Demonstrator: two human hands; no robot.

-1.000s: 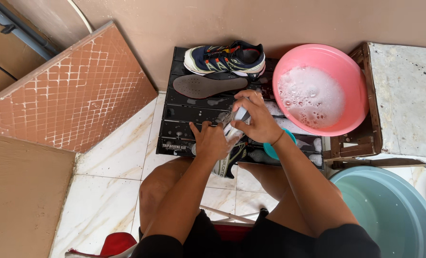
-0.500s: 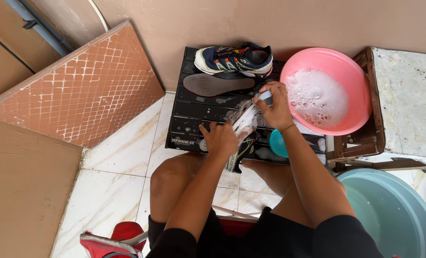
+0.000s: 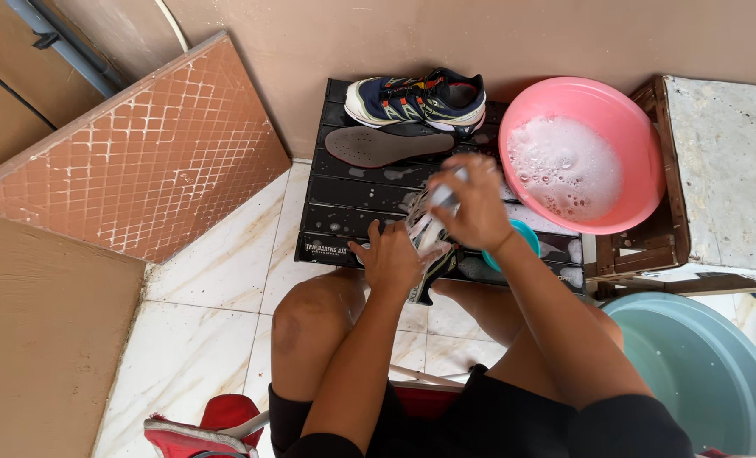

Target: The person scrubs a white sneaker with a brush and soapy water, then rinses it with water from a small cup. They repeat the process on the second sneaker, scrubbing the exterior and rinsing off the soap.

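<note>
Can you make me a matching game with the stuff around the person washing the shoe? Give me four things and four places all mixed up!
Things:
1. pink basin
2. insole
3. blue sneaker
4. soapy shoe

Places or states:
A. lying flat on the black crate, just in front of the blue sneaker
B. held between the left hand and right hand
C. full of white foam
D. at the far edge of the black crate, by the wall

Pairs: 1-C, 2-A, 3-D, 4-B

The person wears black shorts (image 3: 480,416), with bare arms, bare knees and no sleeves.
</note>
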